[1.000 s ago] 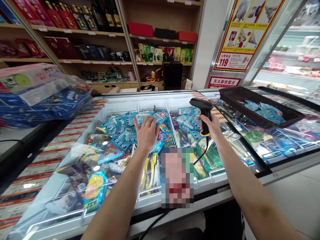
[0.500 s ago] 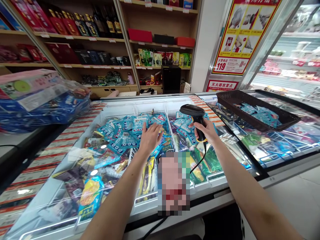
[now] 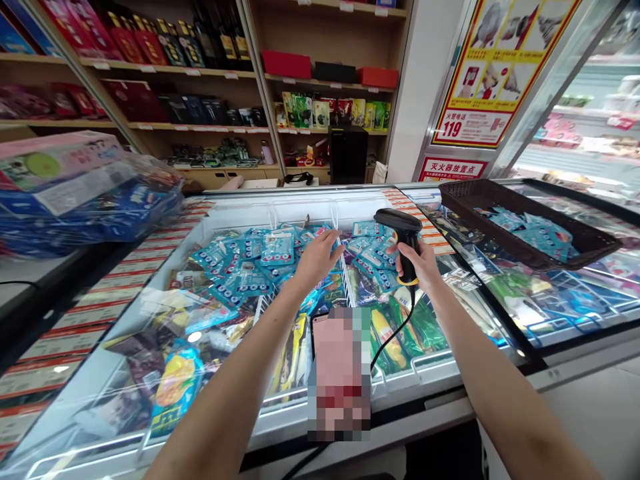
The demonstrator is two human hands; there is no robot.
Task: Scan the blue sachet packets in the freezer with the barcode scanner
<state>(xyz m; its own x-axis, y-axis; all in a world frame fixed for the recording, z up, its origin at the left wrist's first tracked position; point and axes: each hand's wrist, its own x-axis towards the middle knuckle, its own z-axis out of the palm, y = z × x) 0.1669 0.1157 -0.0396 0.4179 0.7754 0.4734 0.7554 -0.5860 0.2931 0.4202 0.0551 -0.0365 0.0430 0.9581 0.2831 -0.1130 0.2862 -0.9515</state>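
A black barcode scanner [image 3: 400, 222] with yellow trim is in my right hand [image 3: 423, 263], its head pointing left and its cable hanging below. My left hand [image 3: 319, 257] is over the chest freezer with fingers stretched out and nothing visibly held. Blue snack packets [image 3: 279, 248] lie in a pile to its left and beneath it. More blue packets [image 3: 367, 253] lie between my two hands, across a white wire divider [image 3: 346, 275]. A phone [image 3: 336, 363], mostly pixelated, is at the freezer's front edge.
A brown basket [image 3: 593, 257] with blue packets stands on the freezer at right. Plastic-wrapped boxes [image 3: 90, 193] occupy the left. Price labels [image 3: 115, 267] line the freezer's left side. Shelves [image 3: 195, 73] with bottles and boxes rise behind.
My left hand has moved right and slightly up, toward the wire divider. The scanner in my right hand has shifted a little right. The whole view has turned slightly.
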